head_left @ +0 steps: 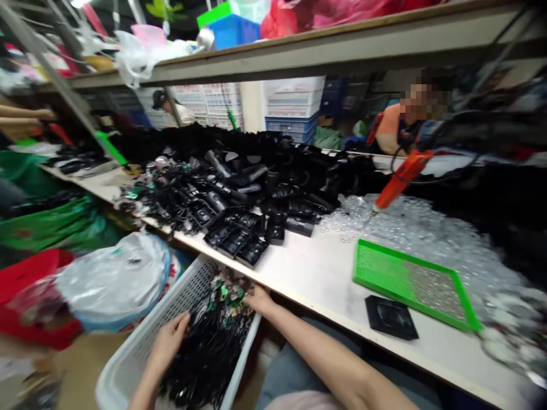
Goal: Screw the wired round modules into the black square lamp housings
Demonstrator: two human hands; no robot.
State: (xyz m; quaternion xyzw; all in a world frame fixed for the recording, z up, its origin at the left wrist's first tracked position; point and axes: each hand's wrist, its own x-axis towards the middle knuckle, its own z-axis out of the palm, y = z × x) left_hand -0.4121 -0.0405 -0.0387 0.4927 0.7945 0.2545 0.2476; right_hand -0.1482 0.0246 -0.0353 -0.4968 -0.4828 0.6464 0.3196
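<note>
A white plastic basket [128, 356] stands below the table edge, holding a heap of black cables [205, 359] with small green circuit boards [226, 293] at the far end. My left hand [171, 336] is over the basket's left side, its fingers curled closed beside the cables. Whatever it may grip is hidden. At the basket's right rim, my right hand [258, 300] has its fingers closed among the circuit boards and their wires; blur hides the exact grip.
Black plastic housings [237, 236] and wired parts cover the table's left and middle. A green tray [410, 285] of small metal pieces, clear plastic parts [427, 228] and a hanging orange screwdriver [401, 179] are to the right. A person [393, 125] sits opposite.
</note>
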